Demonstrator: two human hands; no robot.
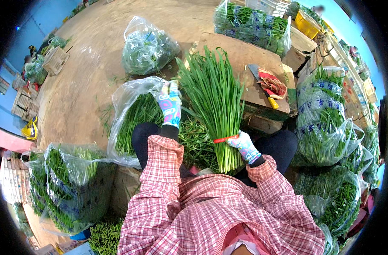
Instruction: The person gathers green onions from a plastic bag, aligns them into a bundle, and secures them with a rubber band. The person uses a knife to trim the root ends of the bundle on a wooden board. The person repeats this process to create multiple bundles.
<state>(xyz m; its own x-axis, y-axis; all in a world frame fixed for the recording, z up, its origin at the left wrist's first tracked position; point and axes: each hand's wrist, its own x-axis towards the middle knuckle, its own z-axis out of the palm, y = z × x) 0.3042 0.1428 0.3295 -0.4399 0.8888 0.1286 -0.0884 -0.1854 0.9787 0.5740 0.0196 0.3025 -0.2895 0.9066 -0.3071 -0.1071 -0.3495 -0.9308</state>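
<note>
My right hand [245,146], in a patterned glove, grips a bunch of long flat green leaves, likely garlic chives [217,102], near a red band [225,139] around its pale stems. The leaf tips point away from me and fan out over the edge of a board. My left hand [170,98], gloved alike, is at the rim of a clear plastic bag [117,105], its fingers bent; whether they pinch the plastic cannot be told. More green leaves [133,121] lie inside that bag. Between my knees is a heap of loose greens [197,143].
A knife [272,102] lies under a red cloth [273,83] on a wooden board [225,41]. Filled plastic bags of greens stand at the left [76,188], the right [321,121] and the far side [251,28]. A knotted bag [147,47] rests on the floor ahead.
</note>
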